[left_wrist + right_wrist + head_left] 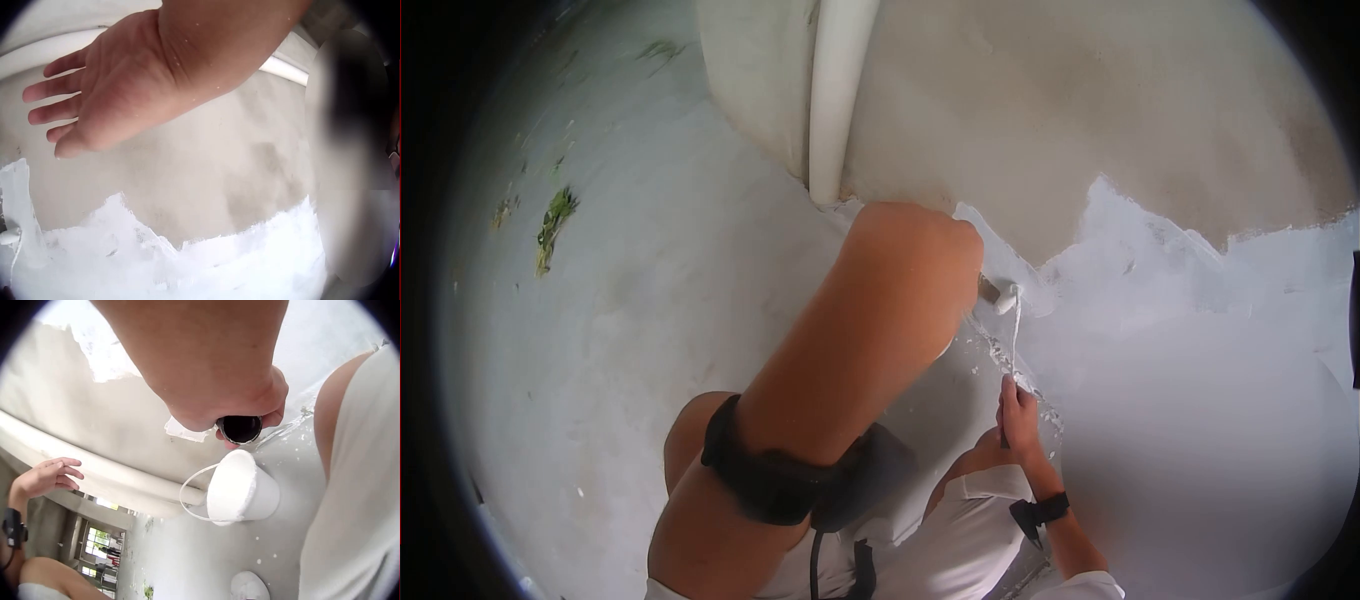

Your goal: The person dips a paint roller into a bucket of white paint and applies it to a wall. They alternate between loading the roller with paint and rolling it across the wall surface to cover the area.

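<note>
Roller [1003, 298] sits on the wall [1100, 100] at the wet paint edge, below and right of the white pipe [837, 90]. Your right hand [1017, 420] has its fingers wrapped round the low end of the handle [1012, 345]. Hold it there: it looks light and stiff, and likely paint-slick. Your left hand [106, 94], fingers straight and slightly apart, hovers near the pipe.
</note>
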`<state>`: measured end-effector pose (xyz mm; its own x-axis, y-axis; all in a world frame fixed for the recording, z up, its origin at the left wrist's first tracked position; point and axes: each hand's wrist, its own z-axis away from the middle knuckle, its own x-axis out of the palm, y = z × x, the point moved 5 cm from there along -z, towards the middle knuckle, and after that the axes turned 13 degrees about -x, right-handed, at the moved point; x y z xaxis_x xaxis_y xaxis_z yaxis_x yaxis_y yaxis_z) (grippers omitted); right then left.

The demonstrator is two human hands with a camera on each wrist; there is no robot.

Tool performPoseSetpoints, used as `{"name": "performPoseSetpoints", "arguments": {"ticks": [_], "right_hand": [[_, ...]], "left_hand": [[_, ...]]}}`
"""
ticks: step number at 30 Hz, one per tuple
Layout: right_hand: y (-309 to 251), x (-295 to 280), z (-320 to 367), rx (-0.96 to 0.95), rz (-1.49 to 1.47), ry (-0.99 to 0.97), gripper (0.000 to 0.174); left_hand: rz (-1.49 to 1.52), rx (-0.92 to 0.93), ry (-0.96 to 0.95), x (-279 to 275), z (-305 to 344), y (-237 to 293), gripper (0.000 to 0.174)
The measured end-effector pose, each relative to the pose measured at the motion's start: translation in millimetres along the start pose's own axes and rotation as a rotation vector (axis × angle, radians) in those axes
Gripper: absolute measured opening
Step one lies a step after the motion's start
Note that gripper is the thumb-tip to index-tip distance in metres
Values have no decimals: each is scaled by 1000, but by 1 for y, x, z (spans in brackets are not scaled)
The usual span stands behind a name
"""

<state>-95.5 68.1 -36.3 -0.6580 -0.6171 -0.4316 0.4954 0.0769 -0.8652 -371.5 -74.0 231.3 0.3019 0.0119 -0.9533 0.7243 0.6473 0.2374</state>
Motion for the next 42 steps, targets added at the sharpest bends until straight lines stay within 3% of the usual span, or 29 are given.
{"name": "performPoseSetpoints", "arguments": {"ticks": [5, 10, 13, 23, 29, 31, 35, 42], "right_hand": [[-19, 39, -22, 8, 23, -28, 55], [-45, 91, -75, -63, -51, -136, 58], [-54, 95, -84, -57, -68, -151, 58], [-29, -16, 6, 69, -27, -50, 53], [-25, -65, 51, 105, -65, 8, 52], [-20, -69, 56, 111, -159, 32, 52], [-22, -66, 71, 125, -271, 104, 51], [-9, -37, 53, 8, -115, 140, 50]], "left_hand": [[35, -65, -46, -8, 0, -12, 19], [18, -61, 6, -10, 6, -21, 17], [5, -34, 44, -9, 10, -23, 15], [-67, -38, -109, 8, -17, -9, 18], [-16, -33, -94, -2, -7, -1, 20], [38, 35, 11, -1, 1, -5, 20], [-46, -10, -27, -7, 6, -2, 23], [5, -36, -71, 6, -5, -13, 23]]}}
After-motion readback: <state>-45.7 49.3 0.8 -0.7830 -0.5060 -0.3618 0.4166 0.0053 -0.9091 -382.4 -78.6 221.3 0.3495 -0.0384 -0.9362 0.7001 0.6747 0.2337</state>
